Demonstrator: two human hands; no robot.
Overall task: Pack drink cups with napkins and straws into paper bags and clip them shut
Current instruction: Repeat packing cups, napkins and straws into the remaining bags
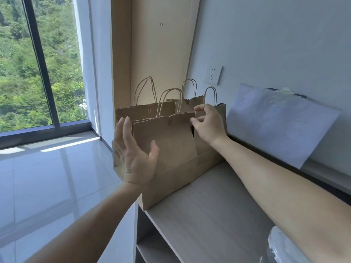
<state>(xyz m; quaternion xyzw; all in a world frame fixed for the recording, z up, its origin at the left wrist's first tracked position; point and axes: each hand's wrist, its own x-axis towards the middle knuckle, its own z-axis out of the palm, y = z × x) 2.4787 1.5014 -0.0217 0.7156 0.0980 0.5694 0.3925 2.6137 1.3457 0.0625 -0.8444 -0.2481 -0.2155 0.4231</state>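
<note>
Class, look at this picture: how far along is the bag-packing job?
Done: the front brown paper bag and the back-left brown paper bag each show a red paper clip at the top. In hand: the open left hand flanks the front bag; the right hand curls at its top corner, grip unclear. Left: on the two rear brown paper bags clips cannot be made out; all contents are hidden.

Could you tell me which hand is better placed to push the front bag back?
Probably the left hand: open, thumb against the face of the front bag; the right hand sits only at its top corner.
</note>
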